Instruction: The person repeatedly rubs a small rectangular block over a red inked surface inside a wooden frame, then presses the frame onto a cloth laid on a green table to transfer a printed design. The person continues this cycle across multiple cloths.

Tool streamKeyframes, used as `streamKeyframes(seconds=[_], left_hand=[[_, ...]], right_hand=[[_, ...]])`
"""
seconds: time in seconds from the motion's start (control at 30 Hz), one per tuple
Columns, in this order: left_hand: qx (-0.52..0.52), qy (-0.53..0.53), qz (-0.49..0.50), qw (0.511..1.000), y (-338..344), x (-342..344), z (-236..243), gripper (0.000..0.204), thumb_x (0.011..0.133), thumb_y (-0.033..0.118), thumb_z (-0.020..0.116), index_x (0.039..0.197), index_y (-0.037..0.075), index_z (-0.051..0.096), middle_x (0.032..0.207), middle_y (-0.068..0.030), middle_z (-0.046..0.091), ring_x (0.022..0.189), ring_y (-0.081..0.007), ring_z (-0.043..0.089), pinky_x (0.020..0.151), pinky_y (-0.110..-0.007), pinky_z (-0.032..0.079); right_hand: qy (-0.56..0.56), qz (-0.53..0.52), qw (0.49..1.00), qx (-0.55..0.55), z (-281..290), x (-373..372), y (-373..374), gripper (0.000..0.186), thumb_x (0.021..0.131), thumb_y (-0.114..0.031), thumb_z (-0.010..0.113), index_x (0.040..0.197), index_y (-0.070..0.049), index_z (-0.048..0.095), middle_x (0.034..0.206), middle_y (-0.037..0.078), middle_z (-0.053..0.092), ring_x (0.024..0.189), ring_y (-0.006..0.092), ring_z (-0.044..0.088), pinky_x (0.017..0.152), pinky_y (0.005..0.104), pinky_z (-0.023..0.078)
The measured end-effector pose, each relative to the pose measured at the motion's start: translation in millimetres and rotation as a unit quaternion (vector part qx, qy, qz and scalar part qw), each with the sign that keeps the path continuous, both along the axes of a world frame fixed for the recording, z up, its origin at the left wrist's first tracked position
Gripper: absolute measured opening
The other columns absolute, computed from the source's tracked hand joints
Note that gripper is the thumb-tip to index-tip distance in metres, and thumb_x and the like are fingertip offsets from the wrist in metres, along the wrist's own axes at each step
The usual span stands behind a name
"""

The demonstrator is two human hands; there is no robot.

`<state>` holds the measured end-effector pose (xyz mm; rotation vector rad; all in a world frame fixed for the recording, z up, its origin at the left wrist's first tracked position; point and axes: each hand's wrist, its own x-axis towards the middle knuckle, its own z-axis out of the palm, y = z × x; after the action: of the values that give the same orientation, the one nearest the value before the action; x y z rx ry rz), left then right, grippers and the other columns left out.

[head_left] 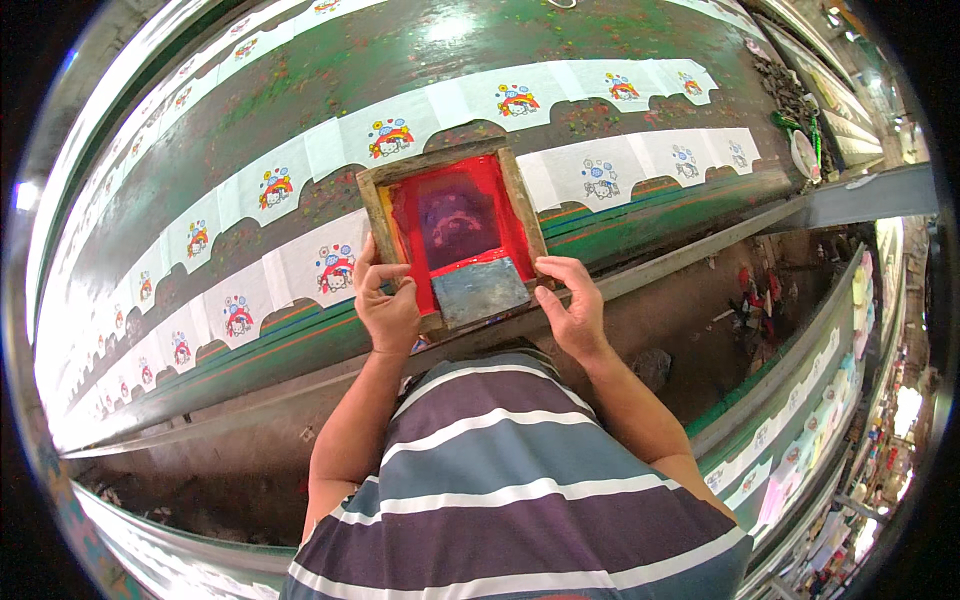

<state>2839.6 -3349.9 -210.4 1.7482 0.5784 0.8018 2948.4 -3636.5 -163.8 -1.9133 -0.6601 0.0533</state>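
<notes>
Judging by the prints, the step in hand is the adding of a red colour by a hand screen. The wooden frame [434,161] is the main thing here, and I take it as the landmark. It is over the near row of white cloths, at the edge of the green worktop [400,70]. Whether it rests fully on the cloth or is a little lifted, I cannot tell. Inside the frame there is a dark mesh window [460,220] with red ink [416,248] around it, and a grey plate [482,290] lies across its lower part.

To the left of the frame, the near cloths [290,265] carry a picture with red in it; to its right, the near cloths [640,160] show only blue and thin outlines. Beyond the frame, the far cloths [450,100] have red also.

The left hand [388,312] has a narrow grip, with bent fingers and thumb holding the lower left side of the frame. The right hand [575,312] holds the lower right side; its forefinger and thumb are a little apart, and both touch the edge. The undersides of both grips are hidden.

The next move, I think, calls for an even hold by both hands, so that the frame keeps straight above the picture and the ink does not smear.
</notes>
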Motion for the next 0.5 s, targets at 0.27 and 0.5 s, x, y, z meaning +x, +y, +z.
streamKeyframes(seconds=[0.27, 0.5], left_hand=[[-0.044, -0.013, -0.003, 0.999, -26.2, 22.6, -7.6, 0.02, 0.087, -0.014, 0.072, 0.095, 0.004, 0.077, 0.175, -0.0299, 0.057, 0.165, -0.0388, 0.054, 0.134, -0.046, 0.042], [-0.096, -0.023, 0.0, 0.995, -25.1, 24.1, -8.9, 0.019, 0.088, -0.015, 0.072, 0.096, 0.001, 0.077, 0.176, -0.0273, 0.057, 0.16, -0.0316, 0.058, 0.127, -0.041, 0.046]], right_hand=[[-0.025, 0.072, 0.997, 0.007, 0.5, 36.8, -44.9, 0.035, 0.101, -0.007, 0.082, 0.135, -0.001, 0.078, 0.143, 0.019, 0.077, 0.136, 0.0358, 0.072, 0.119, 0.0453, 0.055], [-0.009, 0.106, 0.993, 0.042, -0.9, 46.0, -53.2, 0.038, 0.096, -0.005, 0.086, 0.133, -0.003, 0.078, 0.141, 0.017, 0.077, 0.136, 0.0394, 0.071, 0.118, 0.0494, 0.054]])
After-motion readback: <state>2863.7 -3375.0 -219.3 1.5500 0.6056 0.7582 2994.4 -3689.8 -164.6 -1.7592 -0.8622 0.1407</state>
